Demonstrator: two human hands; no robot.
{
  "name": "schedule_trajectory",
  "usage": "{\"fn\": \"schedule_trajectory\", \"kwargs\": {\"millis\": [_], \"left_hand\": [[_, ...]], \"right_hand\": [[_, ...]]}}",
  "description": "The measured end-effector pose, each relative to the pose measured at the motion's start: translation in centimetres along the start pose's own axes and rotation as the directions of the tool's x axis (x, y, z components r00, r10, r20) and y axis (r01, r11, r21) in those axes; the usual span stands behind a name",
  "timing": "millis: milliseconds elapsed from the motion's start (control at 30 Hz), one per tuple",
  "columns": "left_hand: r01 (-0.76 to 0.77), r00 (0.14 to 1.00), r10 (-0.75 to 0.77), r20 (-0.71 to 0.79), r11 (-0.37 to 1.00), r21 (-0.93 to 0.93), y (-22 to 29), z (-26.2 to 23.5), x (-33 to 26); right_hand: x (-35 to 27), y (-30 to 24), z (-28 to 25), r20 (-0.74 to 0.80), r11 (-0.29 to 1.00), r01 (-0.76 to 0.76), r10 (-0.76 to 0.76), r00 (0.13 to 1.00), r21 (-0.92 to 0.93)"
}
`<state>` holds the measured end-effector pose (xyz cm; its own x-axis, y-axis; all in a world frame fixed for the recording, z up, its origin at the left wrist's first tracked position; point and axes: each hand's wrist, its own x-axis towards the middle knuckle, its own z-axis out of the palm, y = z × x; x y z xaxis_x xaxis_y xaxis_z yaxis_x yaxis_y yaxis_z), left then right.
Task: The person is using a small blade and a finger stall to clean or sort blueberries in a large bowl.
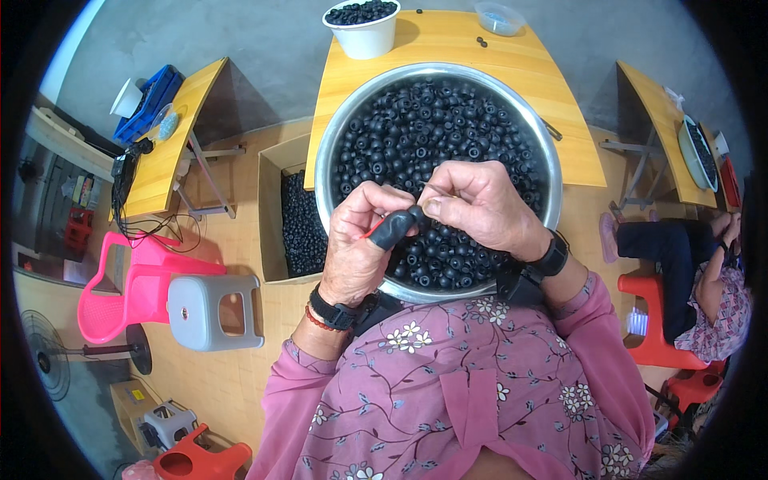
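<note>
In front of me a large metal basin is filled with small black ring-like parts, each with a hole. Above its near half, my left hand pinches one small black ring-like part between thumb and fingers. A black cover with a red edge sits on that thumb. My right hand is closed right beside the part, thumb against forefinger, on a thin pointed tool. The tool's kind cannot be made out, and its tip is partly hidden by the fingers.
The basin rests at the near edge of a yellow wooden table. On it stand a white bucket of black parts and a clear tub. A carton of black parts stands left, near a grey stool. Another person sits at right.
</note>
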<state>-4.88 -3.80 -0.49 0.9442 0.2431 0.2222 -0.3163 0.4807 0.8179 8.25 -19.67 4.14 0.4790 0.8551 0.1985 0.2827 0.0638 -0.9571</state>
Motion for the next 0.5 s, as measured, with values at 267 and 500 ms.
{"fn": "schedule_trajectory", "kwargs": {"millis": [267,500], "left_hand": [[0.015,0.993,-0.027,-0.116,0.995,-0.100,-0.1,0.3,0.0],[0.119,0.990,-0.133,-0.051,0.968,-0.223,0.6,0.4,-0.1]], "right_hand": [[-0.1,1.0,1.0,-0.073,0.999,0.015,-0.012,0.997,0.049],[-0.1,0.4,0.6,-0.038,0.977,0.175,-0.181,0.983,-0.124]]}}
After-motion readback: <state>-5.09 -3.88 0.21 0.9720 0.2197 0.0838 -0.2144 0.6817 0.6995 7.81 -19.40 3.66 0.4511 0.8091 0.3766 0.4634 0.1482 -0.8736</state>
